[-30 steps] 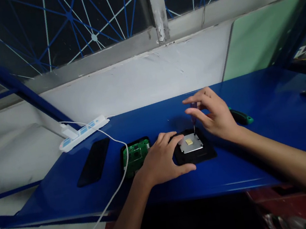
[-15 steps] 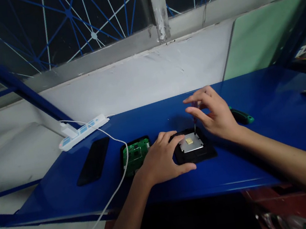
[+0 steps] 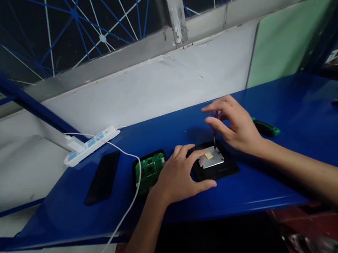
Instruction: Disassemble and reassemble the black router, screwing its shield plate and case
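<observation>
Between the fingertips of my right hand (image 3: 235, 126) is a small screwdriver (image 3: 214, 140) with a purplish handle. It stands nearly upright, its tip at the upper right corner of a silver metal plate (image 3: 215, 161). That plate lies in a black plastic casing (image 3: 230, 170) and carries a small pale yellow pad (image 3: 208, 155). My left hand (image 3: 179, 174) is spread over the casing's left side. Its index finger reaches onto the plate beside the pad, and its thumb lies along the front edge. Left of that hand sits a green circuit board (image 3: 150, 170) in a dark shell, partly covered by my wrist.
A dark flat slab (image 3: 103, 178) lies on the blue table (image 3: 182, 210) at the left. Behind it is a white power strip (image 3: 95, 144), whose white cable (image 3: 124, 217) crosses the board. A green-and-black handled tool (image 3: 265, 127) rests beyond my right wrist.
My right fingers have shifted slightly around the screwdriver, and more of its handle shows. My left index finger reaches a little closer to the yellow pad. The screwdriver tip remains at the same corner.
</observation>
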{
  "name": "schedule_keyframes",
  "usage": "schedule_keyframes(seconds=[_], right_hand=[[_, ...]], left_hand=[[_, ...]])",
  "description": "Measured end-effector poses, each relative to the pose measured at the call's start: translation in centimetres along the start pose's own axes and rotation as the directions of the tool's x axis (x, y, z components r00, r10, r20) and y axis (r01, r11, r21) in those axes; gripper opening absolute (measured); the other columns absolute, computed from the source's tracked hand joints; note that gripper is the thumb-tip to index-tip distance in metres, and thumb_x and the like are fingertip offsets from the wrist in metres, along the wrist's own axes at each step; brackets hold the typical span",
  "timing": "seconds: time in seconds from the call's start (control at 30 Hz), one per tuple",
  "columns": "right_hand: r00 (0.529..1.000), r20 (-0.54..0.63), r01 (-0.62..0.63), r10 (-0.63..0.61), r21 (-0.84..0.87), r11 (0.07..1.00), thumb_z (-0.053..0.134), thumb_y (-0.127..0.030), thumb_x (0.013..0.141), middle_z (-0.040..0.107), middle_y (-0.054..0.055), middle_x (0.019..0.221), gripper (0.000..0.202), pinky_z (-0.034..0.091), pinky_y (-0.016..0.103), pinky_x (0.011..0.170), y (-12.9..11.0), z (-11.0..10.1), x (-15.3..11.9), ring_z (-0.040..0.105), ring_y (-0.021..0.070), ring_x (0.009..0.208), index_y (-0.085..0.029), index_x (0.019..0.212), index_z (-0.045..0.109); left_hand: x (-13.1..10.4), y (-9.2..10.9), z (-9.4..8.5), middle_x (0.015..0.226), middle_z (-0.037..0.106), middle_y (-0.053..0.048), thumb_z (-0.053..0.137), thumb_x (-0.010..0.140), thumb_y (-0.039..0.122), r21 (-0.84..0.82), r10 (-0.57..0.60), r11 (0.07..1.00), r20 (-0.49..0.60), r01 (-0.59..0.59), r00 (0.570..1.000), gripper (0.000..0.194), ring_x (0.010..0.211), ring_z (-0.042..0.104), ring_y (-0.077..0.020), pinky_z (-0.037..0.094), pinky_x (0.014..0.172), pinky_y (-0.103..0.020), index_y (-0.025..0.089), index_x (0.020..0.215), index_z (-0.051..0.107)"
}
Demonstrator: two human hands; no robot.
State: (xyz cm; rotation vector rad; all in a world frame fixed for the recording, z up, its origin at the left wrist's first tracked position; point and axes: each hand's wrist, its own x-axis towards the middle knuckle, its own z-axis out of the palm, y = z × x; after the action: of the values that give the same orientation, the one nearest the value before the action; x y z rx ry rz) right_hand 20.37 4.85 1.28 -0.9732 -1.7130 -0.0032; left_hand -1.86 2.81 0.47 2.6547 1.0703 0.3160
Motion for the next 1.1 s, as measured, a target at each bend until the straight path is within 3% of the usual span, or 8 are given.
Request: schedule_keyframes(seconds=[0.13, 0.33, 0.47, 0.67, 0.83, 0.93, 1.1], right_hand=[[0.999, -0.041, -0.024, 0.023, -0.011, 1.0, 0.062, -0.031, 0.094, 0.06, 0.003, 0.089, 0.022, 0.058, 0.034, 0.068, -0.16, 0.05, 0.01, 0.064, 0.0161, 0.074, -0.025, 0.115, 0.067], [0.994, 0.045, -0.109, 0.104, 0.152, 0.982, 0.04, -0.024, 0.103, 0.071, 0.007, 0.112, 0.028, 0.059, 0.037, 0.079, -0.25, 0.2, -0.39, 0.072, 0.0179, 0.09, -0.022, 0.124, 0.058], [0.998, 0.025, -0.058, 0.056, 0.078, 0.995, 0.049, -0.031, 0.1, 0.065, 0.008, 0.112, 0.024, 0.059, 0.036, 0.074, -0.1, 0.2, -0.21, 0.067, 0.0193, 0.092, -0.023, 0.12, 0.061], [0.999, -0.049, 0.019, -0.021, -0.038, 0.999, 0.064, -0.031, 0.093, 0.056, 0.004, 0.091, 0.02, 0.057, 0.032, 0.065, -0.28, 0.06, 0.09, 0.059, 0.0153, 0.075, -0.024, 0.111, 0.067], [0.995, -0.005, -0.103, 0.104, 0.118, 0.988, 0.047, -0.023, 0.101, 0.07, 0.005, 0.102, 0.028, 0.058, 0.033, 0.07, -0.4, 0.09, -0.32, 0.07, 0.0162, 0.081, -0.024, 0.128, 0.056], [0.993, 0.04, -0.116, 0.111, 0.161, 0.98, 0.038, -0.024, 0.103, 0.072, 0.006, 0.106, 0.028, 0.058, 0.035, 0.074, -0.36, 0.05, -0.39, 0.072, 0.0169, 0.085, -0.023, 0.123, 0.058], [1.0, -0.012, -0.027, 0.027, 0.003, 1.0, 0.057, -0.034, 0.097, 0.063, 0.006, 0.096, 0.023, 0.055, 0.033, 0.064, -0.26, 0.02, -0.07, 0.064, 0.0161, 0.075, -0.024, 0.115, 0.067]], left_hand=[[-0.01, -0.02, 0.01, 0.145, 0.049, -0.01, 0.078, 0.074, 0.061, 0.0, -0.003, 1.0, 0.002, 0.003, 1.0, 0.077, 0.134, 0.043, -0.0338, 0.045, 0.107, -0.053, 0.027, 0.138, 0.052], [-0.08, -0.11, 0.08, 0.145, 0.049, -0.011, 0.077, 0.075, 0.062, 0.011, 0.01, 1.0, -0.005, -0.01, 1.0, 0.077, 0.134, 0.043, -0.033, 0.045, 0.107, -0.051, 0.026, 0.138, 0.052], [-0.08, -0.14, 0.13, 0.145, 0.049, -0.011, 0.077, 0.074, 0.062, 0.016, 0.016, 1.0, -0.006, -0.016, 1.0, 0.077, 0.133, 0.044, -0.0334, 0.044, 0.107, -0.052, 0.026, 0.138, 0.052], [-0.04, -0.16, 0.19, 0.143, 0.049, -0.011, 0.078, 0.074, 0.062, 0.011, 0.016, 1.0, -0.014, -0.015, 1.0, 0.077, 0.133, 0.044, -0.0329, 0.045, 0.106, -0.052, 0.026, 0.137, 0.052], [-0.02, -0.14, 0.19, 0.141, 0.05, -0.011, 0.078, 0.073, 0.063, -0.001, 0.017, 1.0, -0.017, -0.017, 1.0, 0.078, 0.13, 0.046, -0.0334, 0.048, 0.103, -0.052, 0.026, 0.136, 0.053], [-0.03, -0.1, 0.18, 0.141, 0.05, -0.011, 0.078, 0.073, 0.064, -0.002, 0.021, 1.0, -0.023, -0.021, 1.0, 0.077, 0.13, 0.046, -0.0332, 0.048, 0.103, -0.052, 0.027, 0.136, 0.053], [-0.01, -0.06, 0.12, 0.14, 0.051, -0.01, 0.08, 0.072, 0.061, -0.01, 0.027, 1.0, -0.031, -0.027, 0.999, 0.077, 0.129, 0.046, -0.0336, 0.047, 0.105, -0.052, 0.026, 0.135, 0.053]])
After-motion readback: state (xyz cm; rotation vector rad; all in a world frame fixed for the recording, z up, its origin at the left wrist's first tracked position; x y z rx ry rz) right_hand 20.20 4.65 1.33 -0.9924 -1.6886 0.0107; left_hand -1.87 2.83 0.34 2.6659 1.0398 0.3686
